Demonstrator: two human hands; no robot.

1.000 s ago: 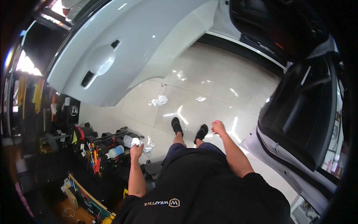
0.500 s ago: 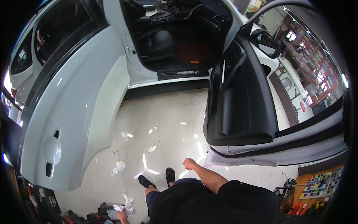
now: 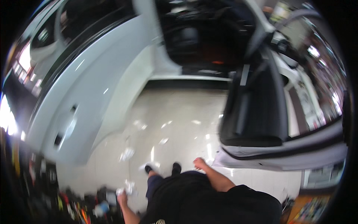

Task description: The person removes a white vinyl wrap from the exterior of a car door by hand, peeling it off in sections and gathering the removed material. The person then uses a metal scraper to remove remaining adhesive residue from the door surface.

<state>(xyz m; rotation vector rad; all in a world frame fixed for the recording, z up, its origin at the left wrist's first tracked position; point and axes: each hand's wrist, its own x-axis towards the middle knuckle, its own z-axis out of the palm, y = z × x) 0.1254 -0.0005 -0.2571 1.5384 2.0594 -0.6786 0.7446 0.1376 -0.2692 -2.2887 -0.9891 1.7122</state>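
My left hand [image 3: 122,199] is low at the left, its fingers closed around a crumpled white sheet [image 3: 130,187], paper or thin film; motion blur hides which. My right hand [image 3: 200,163] hangs in front of my body as a loose fist, with nothing showing in it. It is near the lower edge of the open front door [image 3: 257,112], apart from it. A white car stands ahead, its rear door [image 3: 89,89] swung open at the left. Between the doors, the dark cabin [image 3: 201,44] shows a black seat.
Crumpled white scraps [image 3: 126,154] lie on the glossy tiled floor [image 3: 179,112] around my feet. Tools and dark clutter [image 3: 93,205] crowd the lower left. At the lower right is a wooden surface [image 3: 304,207] bearing a multicoloured panel.
My view has swung left, so the car sits farther right and the picture is blurred. My left hand is higher in view with the white sheet. The right hand stays a fist.
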